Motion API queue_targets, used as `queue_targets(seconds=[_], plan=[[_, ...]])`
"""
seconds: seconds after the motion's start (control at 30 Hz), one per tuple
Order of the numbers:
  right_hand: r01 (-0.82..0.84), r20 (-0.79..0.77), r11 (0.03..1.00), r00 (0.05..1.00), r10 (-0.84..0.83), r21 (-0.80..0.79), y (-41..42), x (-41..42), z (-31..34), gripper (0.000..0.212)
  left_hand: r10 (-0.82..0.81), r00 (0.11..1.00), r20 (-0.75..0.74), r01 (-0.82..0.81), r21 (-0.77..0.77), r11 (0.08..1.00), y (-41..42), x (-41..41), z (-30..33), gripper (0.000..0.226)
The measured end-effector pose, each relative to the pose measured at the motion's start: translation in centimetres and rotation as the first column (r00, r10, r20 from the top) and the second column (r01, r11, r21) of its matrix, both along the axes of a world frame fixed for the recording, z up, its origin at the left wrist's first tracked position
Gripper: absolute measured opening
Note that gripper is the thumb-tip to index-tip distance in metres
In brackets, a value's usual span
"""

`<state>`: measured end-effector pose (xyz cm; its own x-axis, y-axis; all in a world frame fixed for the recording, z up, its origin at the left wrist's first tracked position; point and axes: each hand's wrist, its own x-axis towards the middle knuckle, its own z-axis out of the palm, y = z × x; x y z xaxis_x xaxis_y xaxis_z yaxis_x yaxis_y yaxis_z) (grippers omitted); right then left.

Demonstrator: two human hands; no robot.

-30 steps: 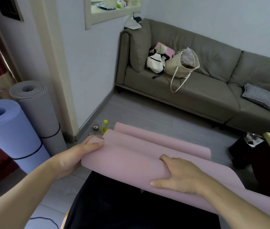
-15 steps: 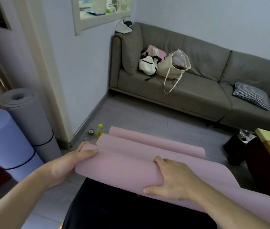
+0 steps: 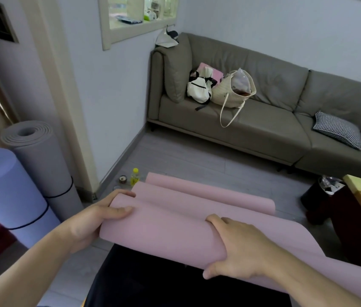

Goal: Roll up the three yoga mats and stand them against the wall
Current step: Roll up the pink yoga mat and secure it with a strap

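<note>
**Listener:** Hands first, please: what are they holding?

**Me:** Pink yoga mat (image 3: pixel 164 231), loosely folded into soft rolls, lies across my lap. My left hand (image 3: pixel 91 222) grips its left end, thumb on top and fingers curled behind the edge. My right hand (image 3: pixel 239 247) clamps the roll farther along, fingers tucked into the fold and thumb underneath.

**Listener:** Which way does it run?

**Me:** Its long axis goes crosswise between my hands, left to right, and carries on past my right hand toward my right. A looser fold sits just beyond my fingers, away from me. I judge the roll is still slack and needs tightening before it can stand up.

**Listener:** Where are the other mats?

**Me:** Out past my left hand, the grey mat (image 3: pixel 40 160) and the blue mat (image 3: pixel 4 191) already stand upright, each bound with a dark band, touching one another by the door frame. My left hand is the nearer one to them, so I think the pink mat would swing that way.

**Listener:** Anything in the way?

**Me:** Just beyond my left hand, a small yellow bottle (image 3: pixel 134 176) and a little jar stand on the floor by the wall. Farther ahead is a grey sofa (image 3: pixel 274 129) with bags on it. Beyond my right hand stands a dark bin (image 3: pixel 316 204).
</note>
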<state>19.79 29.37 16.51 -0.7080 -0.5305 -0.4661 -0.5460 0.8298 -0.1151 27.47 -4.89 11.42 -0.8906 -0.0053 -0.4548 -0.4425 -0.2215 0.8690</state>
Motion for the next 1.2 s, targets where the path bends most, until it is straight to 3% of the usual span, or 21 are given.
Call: queue_targets(seconds=[0.17,0.23,0.37,0.47,0.6,0.73,0.8,0.87,0.93,1.03,1.1,1.13,1.2], plan=[[-0.033,-0.12,0.999,0.992,0.03,-0.027,-0.9,0.2,-1.3,0.084,0.122,0.992,-0.035,-0.124,-0.065,0.99,1.7,-0.6,0.3,0.069],[-0.028,-0.109,0.999,0.994,0.025,-0.025,-0.8,0.2,-1.1,0.083,0.147,0.988,-0.051,-0.152,-0.104,0.983,2.2,-0.6,0.3,0.061],[-0.027,-0.069,0.999,0.997,0.025,-0.027,-0.8,0.5,-0.3,0.095,0.185,0.98,-0.078,-0.194,-0.143,0.97,2.3,-0.3,0.2,0.037],[0.003,0.061,1.0,0.998,-0.001,-0.031,0.4,-0.3,1.0,0.114,0.206,0.974,-0.09,-0.22,-0.181,0.959,2.2,-0.4,0.4,0.021],[0.114,0.181,0.99,0.975,-0.127,0.079,3.4,-1.6,2.6,0.116,0.162,0.982,-0.097,-0.176,-0.17,0.969,1.9,-0.3,1.1,0.046],[0.097,0.02,0.991,0.995,-0.099,0.095,4.4,-0.2,2.0,0.098,0.079,0.994,-0.078,-0.092,-0.177,0.98,2.0,-0.4,2.2,0.032],[0.069,-0.058,0.995,0.996,-0.065,0.071,4.7,0.6,1.3,0.091,-0.06,0.996,-0.063,0.041,-0.27,0.962,1.1,-0.6,3.2,0.051],[0.051,-0.107,0.998,0.993,-0.047,0.04,5.0,1.0,1.0,0.079,-0.263,0.96,-0.096,0.171,-0.541,0.823,-0.1,-1.2,3.9,0.077],[0.041,-0.154,0.999,0.987,-0.037,0.021,5.2,1.0,1.1,0.071,-0.469,0.883,-0.021,0.3,-0.742,0.599,-0.6,-2.4,5.4,0.082],[0.008,-0.231,1.0,0.973,-0.011,-0.011,4.8,0.6,1.7,0.063,-0.626,0.738,0.251,0.408,-0.906,0.117,3.1,-4.0,8.5,0.089],[-0.026,-0.322,0.998,0.947,0.007,-0.053,4.0,0.0,2.4,0.06,-0.654,0.665,0.36,0.349,-0.924,-0.153,7.9,-4.7,9.3,0.094],[-0.044,-0.384,0.997,0.923,0.015,-0.067,3.7,-0.5,2.7,0.061,-0.673,0.653,0.346,0.281,-0.937,-0.21,10.3,-5.2,9.4,0.095],[-0.089,-0.525,0.994,0.85,0.041,-0.067,3.3,-1.7,3.2,0.06,-0.716,0.661,0.224,0.088,-0.971,-0.223,13.5,-6.7,9.0,0.084]])
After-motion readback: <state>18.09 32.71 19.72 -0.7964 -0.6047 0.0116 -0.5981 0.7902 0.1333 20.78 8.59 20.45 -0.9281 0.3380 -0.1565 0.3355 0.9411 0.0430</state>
